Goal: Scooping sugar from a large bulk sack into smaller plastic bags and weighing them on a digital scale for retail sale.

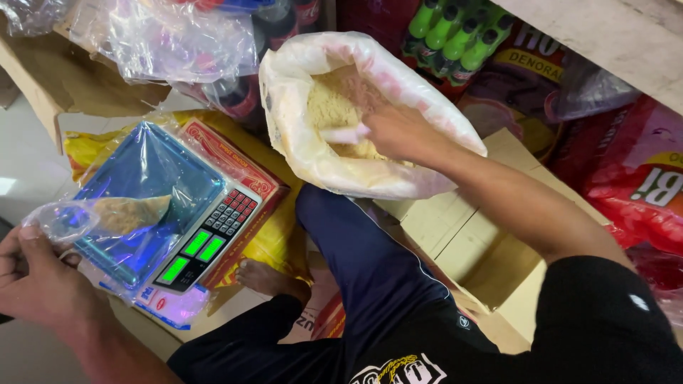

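Cluttered shop floor (21, 163), cardboard (455, 227) underfoot

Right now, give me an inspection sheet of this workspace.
Surface: digital scale wrapped in plastic film, resting on a red carton.
Job's things: small clear bag partly filled with tan powder on the scale; big white sack of the same powder.
Clutter: cardboard boxes, loose plastic wrap.
Hands: left hand holds the small bag; right hand is inside the sack.
Cables: nothing seen.
Surroundings: green bottles, red packets.
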